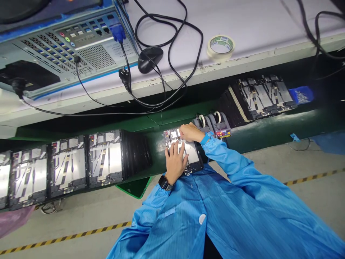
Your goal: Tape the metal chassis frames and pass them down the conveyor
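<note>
An opened device with a silver metal plate [192,149] lies on the green belt [156,142] in front of me. My left hand [175,160] rests flat on it, fingers stretched out. My right hand [190,132] has its fingers curled and pressed down on the device's upper edge; whether anything is in them I cannot make out. Both arms wear blue sleeves, with a dark watch on the left wrist.
Stacks of similar devices [105,158] line the belt at left, and another stack [265,96] sits at right. Two tape dispensers [215,124] stand beside my right hand. Above are a computer case [64,43], a mouse [150,59], cables and a tape roll [221,46].
</note>
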`<act>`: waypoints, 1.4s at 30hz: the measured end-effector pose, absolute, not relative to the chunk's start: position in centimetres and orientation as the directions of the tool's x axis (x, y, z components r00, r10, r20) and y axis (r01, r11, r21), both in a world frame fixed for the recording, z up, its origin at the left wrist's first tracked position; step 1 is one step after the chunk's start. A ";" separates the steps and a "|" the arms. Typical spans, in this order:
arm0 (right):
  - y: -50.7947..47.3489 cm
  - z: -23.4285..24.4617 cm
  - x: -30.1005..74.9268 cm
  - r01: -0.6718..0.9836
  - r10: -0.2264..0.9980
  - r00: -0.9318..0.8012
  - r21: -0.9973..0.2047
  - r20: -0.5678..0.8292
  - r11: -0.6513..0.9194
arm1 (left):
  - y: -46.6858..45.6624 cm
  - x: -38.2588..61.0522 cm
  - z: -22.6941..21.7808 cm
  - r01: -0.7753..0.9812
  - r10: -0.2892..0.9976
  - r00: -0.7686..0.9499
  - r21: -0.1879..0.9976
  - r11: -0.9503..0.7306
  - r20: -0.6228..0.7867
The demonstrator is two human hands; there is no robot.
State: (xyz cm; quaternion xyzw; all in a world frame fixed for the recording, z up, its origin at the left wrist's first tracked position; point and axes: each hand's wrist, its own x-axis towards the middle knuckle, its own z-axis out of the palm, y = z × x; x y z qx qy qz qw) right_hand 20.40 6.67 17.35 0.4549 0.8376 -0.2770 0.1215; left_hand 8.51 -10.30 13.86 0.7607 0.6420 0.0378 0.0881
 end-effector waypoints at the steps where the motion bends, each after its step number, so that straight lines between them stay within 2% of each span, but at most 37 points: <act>1: 6.6 17.5 20.4 0.832 0.694 -0.554 -0.342 -0.460 0.437 | -10.3 8.5 13.9 0.970 0.983 0.172 0.183 -0.159 -0.056; 9: 7.4 17.0 20.4 0.816 0.660 -0.578 -0.332 -0.481 0.473 | -9.9 8.7 14.4 0.970 0.984 0.164 0.191 -0.149 -0.067; 15: 7.6 15.9 21.2 0.700 0.588 -0.713 -0.431 -0.381 0.570 | -9.9 8.8 14.5 0.970 0.985 0.161 0.192 -0.147 -0.059; 22: 7.1 16.5 21.4 0.739 0.624 -0.673 -0.388 -0.397 0.551 | -10.0 8.8 14.4 0.972 0.984 0.168 0.178 -0.154 -0.064; 33: 7.9 15.2 21.5 0.664 0.575 -0.745 -0.453 -0.338 0.594 | -9.8 8.8 14.4 0.972 0.986 0.159 0.182 -0.147 -0.053; 38: 7.7 15.1 21.6 0.686 0.610 -0.722 -0.453 -0.327 0.569 | -9.5 9.2 14.4 0.976 0.990 0.128 0.184 -0.116 -0.054; 42: 6.2 15.5 22.7 0.709 0.728 -0.648 -0.524 -0.223 0.471 | -9.7 9.2 14.3 0.976 0.992 0.114 0.191 -0.103 -0.046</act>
